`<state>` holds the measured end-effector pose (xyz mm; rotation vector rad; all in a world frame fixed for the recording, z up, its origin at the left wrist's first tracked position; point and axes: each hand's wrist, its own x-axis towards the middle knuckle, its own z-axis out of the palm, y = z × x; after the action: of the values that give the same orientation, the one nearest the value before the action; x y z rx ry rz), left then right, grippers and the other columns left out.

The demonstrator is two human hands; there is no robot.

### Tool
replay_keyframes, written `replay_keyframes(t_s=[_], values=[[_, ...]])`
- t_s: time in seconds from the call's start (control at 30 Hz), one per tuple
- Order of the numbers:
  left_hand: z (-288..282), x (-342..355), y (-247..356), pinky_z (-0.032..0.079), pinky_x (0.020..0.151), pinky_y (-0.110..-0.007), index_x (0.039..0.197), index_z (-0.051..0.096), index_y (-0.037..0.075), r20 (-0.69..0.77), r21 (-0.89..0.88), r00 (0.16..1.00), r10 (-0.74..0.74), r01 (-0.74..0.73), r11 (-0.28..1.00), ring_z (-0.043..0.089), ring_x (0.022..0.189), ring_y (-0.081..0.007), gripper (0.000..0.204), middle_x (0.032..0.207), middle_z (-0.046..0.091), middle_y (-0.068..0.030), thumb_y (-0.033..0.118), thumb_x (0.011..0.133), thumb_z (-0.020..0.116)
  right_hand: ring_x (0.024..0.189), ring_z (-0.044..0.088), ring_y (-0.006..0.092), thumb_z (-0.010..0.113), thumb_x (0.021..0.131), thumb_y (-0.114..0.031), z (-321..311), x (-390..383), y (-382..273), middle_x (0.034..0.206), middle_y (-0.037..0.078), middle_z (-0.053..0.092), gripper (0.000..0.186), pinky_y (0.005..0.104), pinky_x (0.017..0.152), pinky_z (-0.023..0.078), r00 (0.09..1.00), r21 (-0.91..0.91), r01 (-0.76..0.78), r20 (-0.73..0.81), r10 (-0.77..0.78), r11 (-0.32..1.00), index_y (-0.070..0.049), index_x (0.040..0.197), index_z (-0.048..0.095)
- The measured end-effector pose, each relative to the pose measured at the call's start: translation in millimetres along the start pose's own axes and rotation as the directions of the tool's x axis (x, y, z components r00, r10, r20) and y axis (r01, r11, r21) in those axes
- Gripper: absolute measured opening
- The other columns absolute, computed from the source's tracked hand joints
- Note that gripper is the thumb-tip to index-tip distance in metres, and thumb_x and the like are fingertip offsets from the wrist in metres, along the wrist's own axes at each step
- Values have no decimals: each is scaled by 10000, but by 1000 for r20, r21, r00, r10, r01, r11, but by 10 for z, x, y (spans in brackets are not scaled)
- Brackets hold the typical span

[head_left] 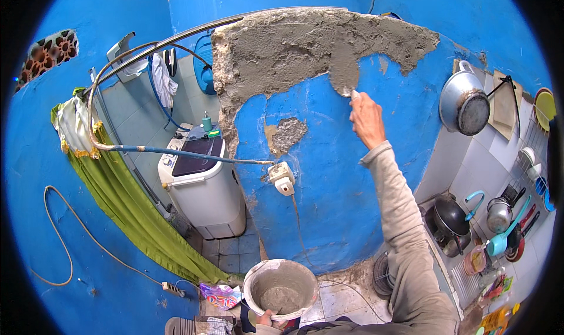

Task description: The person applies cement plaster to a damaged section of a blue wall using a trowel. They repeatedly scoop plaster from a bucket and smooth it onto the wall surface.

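Note:
My right hand [367, 121], arm stretched up and forward, is closed around the handle of a mortar-coated trowel [345, 79]. The blade lies against the blue wall [329, 135], at the lower edge of a rough band of grey mortar [276, 53] along the wall's top. Low in front of me, my left hand [265, 318] grips the near rim of a pale bucket [252, 285]. Wet grey mortar [282, 298] covers the bucket's bottom and smears its inner side. Part of the left hand's fingers is hidden by the rim.
A white socket box [282, 178] with cables hangs on the wall, below a bare patch [289, 134]. Left are a washing machine [202, 185] and green curtain [126, 203]. Right are a hanging pot [464, 103], a wok [451, 214] and other kitchenware. A detergent bag [221, 296] stands beside the bucket.

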<state>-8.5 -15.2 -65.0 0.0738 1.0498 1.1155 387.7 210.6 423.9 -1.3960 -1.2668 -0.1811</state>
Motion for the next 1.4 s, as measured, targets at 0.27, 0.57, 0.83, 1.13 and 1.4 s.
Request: replay_keyframes(t_s=[0.27, 0.57, 0.83, 1.13, 1.4], values=[[10, -79, 31, 568, 682, -620, 1212, 358, -26, -11, 4, 1000, 1, -1, 1000, 600, 884, -475, 491, 1051, 514, -267, 35, 749, 507, 654, 598, 436, 436, 971, -287, 322, -129, -266, 675, 247, 600, 308, 515, 553, 453, 980, -246, 193, 4, -198, 950, -12, 860, 521], [-28, 29, -14, 561, 692, -635, 1233, 321, -8, 38, 4, 999, 8, -9, 1000, 599, 890, -466, 503, 1047, 503, -254, 47, 766, 500, 587, 619, 368, 490, 951, -258, 82, -221, 44, 672, 175, 624, 255, 455, 497, 483, 917, -418, 372, 31, -397, 829, -34, 828, 494], [29, 78, -177, 588, 605, -590, 1273, 301, 8, -37, -2, 998, 47, -47, 999, 618, 776, -433, 595, 984, 496, -215, -23, 713, 497, 606, 626, 380, 480, 956, -276, -302, 227, 214, 680, 184, 632, 278, 463, 504, 491, 941, -505, 227, -108, -322, 833, -28, 834, 503], [29, 51, -120, 570, 634, -617, 1248, 323, 19, -49, 33, 997, 62, -60, 998, 605, 838, -429, 515, 1010, 514, -202, 39, 771, 516, 708, 591, 463, 421, 970, -303, -374, 149, 480, 725, 261, 612, 330, 540, 608, 452, 979, -368, -11, -192, -65, 930, -14, 844, 518], [644, -520, -21, 580, 572, -521, 1139, 466, 19, -180, 125, 965, 191, -170, 978, 617, 843, -366, 325, 952, 580, -165, 112, 838, 542, 527, 520, 330, 476, 958, -296, -269, -1032, 421, 625, 190, 559, 328, 408, 505, 397, 950, 72, -190, 267, 165, 979, -12, 810, 548]])
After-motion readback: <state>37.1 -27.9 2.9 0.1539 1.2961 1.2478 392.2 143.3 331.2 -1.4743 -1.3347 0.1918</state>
